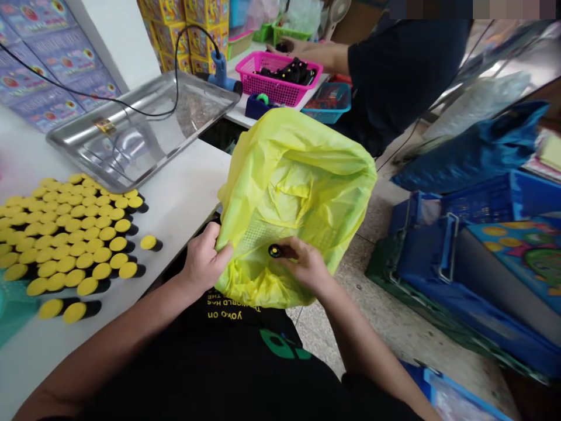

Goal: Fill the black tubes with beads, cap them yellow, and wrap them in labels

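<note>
My left hand (pixel 202 257) is closed on the near left rim of a basket lined with a yellow plastic bag (pixel 258 158). The basket tilts towards me, and its mesh shows faintly through the bag. Inside its opening, my right hand (pixel 304 266) pinches a small black round piece (pixel 275 251) with a yellow centre. Its far end is hidden by my fingers. Left of the basket, many black cylinders with yellow tops (pixel 74 234) stand close together on the white table (pixel 175 187). A single yellow-topped cylinder (pixel 151 242) stands apart from them.
A steel tray (pixel 162 166) lies behind the cylinders, a black cable crossing it. Further back, a co-worker's arm (pixel 335 58) reaches past a pink basket (pixel 276 88) of black parts. Blue crates (pixel 412 263) stand on the floor at the right.
</note>
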Action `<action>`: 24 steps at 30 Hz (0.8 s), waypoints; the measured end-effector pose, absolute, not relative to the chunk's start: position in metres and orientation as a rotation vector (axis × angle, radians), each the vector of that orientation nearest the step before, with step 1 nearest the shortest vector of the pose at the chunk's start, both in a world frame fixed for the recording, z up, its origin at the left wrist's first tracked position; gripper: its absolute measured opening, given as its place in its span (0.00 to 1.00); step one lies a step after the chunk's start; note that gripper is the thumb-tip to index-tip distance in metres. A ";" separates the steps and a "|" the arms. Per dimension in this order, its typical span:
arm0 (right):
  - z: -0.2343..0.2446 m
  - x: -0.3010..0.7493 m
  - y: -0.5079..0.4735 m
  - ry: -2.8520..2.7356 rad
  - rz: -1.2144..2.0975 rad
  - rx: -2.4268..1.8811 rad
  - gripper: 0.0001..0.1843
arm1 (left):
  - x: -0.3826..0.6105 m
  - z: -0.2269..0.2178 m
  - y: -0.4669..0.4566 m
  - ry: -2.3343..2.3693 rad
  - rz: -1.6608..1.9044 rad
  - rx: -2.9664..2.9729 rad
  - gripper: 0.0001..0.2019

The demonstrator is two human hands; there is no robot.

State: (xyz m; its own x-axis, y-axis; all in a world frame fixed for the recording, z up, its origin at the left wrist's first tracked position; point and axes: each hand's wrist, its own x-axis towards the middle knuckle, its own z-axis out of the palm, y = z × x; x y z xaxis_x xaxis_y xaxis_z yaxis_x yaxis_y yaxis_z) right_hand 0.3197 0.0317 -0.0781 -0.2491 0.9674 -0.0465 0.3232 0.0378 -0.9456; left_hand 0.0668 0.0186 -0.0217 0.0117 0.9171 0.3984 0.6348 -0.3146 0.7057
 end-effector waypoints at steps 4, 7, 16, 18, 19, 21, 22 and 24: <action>-0.076 0.325 0.033 -1.430 1.295 -1.175 0.18 | 0.063 -0.024 0.016 1.622 1.213 1.956 0.12; -0.070 0.329 0.036 -1.474 1.129 -1.147 0.20 | 0.059 -0.028 0.015 1.679 1.177 1.876 0.13; -0.050 0.321 0.039 -1.693 0.747 -1.077 0.13 | 0.042 -0.031 0.017 1.875 1.153 1.658 0.11; -0.048 0.319 0.039 -1.646 0.723 -1.088 0.14 | 0.035 -0.022 0.016 1.921 1.155 1.668 0.12; -0.046 0.318 0.039 -1.591 0.712 -1.090 0.15 | 0.030 -0.016 0.016 1.947 1.157 1.681 0.12; -0.042 0.317 0.041 -1.442 0.681 -1.089 0.16 | 0.017 0.000 0.013 2.023 1.180 1.694 0.11; -0.040 0.317 0.044 -1.361 0.657 -1.091 0.16 | 0.009 0.009 0.011 2.073 1.194 1.676 0.10; -0.035 0.315 0.052 -1.225 0.606 -1.110 0.18 | -0.013 0.028 0.004 2.181 1.220 1.580 0.10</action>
State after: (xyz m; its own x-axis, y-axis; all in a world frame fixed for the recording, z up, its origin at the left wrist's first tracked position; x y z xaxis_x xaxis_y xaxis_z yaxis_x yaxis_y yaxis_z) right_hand 0.3153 0.0517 -0.0348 0.2836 0.8594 0.4253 0.1837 0.3866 -0.9037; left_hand -0.0128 0.0038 0.0280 -0.4166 0.8577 0.3013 0.7055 0.0960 0.7021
